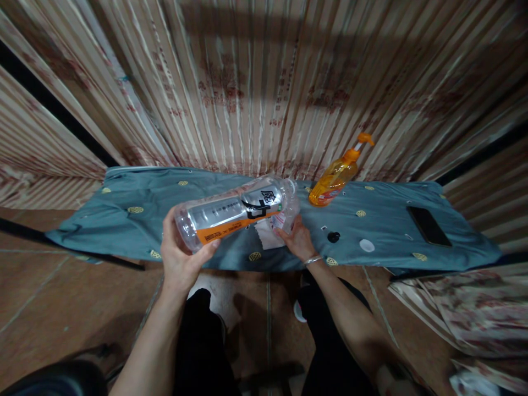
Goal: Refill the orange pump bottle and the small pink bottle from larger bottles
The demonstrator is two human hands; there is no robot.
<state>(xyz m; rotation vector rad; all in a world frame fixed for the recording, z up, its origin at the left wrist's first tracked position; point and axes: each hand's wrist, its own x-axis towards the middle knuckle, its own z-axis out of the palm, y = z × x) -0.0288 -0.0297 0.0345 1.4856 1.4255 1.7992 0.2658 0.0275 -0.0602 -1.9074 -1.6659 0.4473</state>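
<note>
My left hand (179,264) is wrapped round the base of a large clear plastic bottle (233,212) with a silver and orange label. The bottle lies tilted nearly level, its neck pointing right. Below that neck, my right hand (300,240) is closed on a small clear plastic container (290,206) with some pink print; its exact kind is hard to make out. The bottle's mouth overlaps the container's top, and whether they touch I cannot tell. Under both hands a white paper (270,237) rests on the cloth.
An orange pump bottle (333,179) stands on the blue-green cloth (388,212) behind my right hand. Right of that hand lie a small black object (333,237) and a white disc (366,245). A dark phone (429,225) is farther right. A patterned curtain (256,82) hangs behind the table.
</note>
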